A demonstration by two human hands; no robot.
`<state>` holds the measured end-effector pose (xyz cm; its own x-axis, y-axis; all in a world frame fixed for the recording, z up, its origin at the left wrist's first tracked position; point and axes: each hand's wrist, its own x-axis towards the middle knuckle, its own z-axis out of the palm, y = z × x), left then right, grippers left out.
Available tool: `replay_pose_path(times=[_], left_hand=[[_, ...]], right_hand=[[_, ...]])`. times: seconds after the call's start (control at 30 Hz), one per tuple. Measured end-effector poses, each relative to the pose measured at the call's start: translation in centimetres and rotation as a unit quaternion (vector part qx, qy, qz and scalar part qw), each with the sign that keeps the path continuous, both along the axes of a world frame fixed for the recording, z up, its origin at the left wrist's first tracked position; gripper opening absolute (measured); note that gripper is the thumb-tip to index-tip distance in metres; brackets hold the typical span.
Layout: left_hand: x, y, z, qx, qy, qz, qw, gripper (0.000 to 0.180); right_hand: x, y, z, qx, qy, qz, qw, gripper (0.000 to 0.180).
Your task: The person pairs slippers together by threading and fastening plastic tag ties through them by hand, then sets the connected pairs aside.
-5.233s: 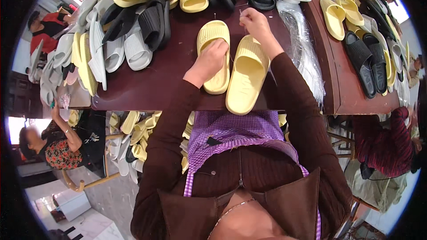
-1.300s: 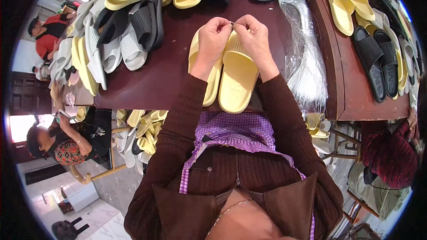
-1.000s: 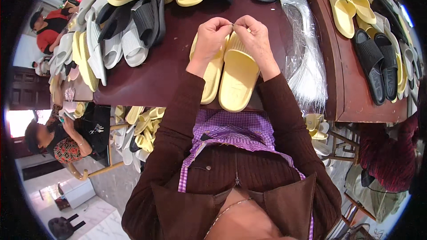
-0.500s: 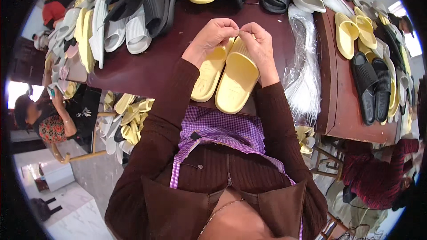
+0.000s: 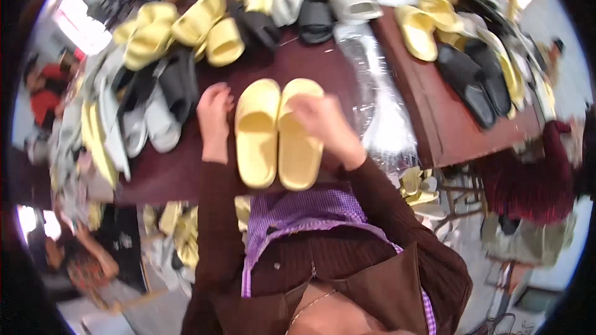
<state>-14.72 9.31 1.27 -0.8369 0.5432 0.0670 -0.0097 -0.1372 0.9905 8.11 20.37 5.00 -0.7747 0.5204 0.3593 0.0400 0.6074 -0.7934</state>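
A pair of yellow slide slippers lies side by side on the dark red table (image 5: 167, 177), toes pointing away from me. To the left of the left slipper (image 5: 256, 158) is my left hand (image 5: 215, 108), apart from it, its fingers loosely curled with nothing visible in them. My right hand (image 5: 316, 121) is over the strap of the right slipper (image 5: 299, 167). Motion smears its fingers, so I cannot make out whether they touch or hold anything.
A clear plastic bag of thin white strands (image 5: 382, 111) lies right of the pair. Yellow, grey and black slippers pile along the table's left and far sides. Black slippers (image 5: 469, 77) sit on the neighbouring table (image 5: 447, 142). A person in dark red (image 5: 528, 180) is at the right.
My hands were pinched together at the slippers' toe ends and are now apart, the left one moved left, the right over the right slipper. The slippers now stand straight and even; the view has shifted.
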Motion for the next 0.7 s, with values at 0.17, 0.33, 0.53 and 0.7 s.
replay_pose_path(times=[0.17,0.33,0.53,0.7], left_hand=[[-2.7,-0.5,-6.2,-0.054,0.075,-0.029,0.995,0.016],[-1.3,0.4,-4.7,-0.046,0.06,-0.092,0.993,0.018],[-0.8,-0.3,-2.8,0.024,-0.004,-0.085,0.996,0.022],[-0.7,-0.7,-2.7,0.063,-0.072,-0.058,0.994,0.025]], right_hand=[[-0.1,-3.0,-1.5,0.069,-0.154,0.011,0.986,0.027],[-2.6,-2.4,-2.6,0.07,-0.199,-0.106,0.972,0.03],[-3.3,-1.8,-3.6,0.07,-0.096,-0.162,0.98,0.028],[1.0,1.6,5.0,0.196,-0.151,-0.254,0.935,0.02]])
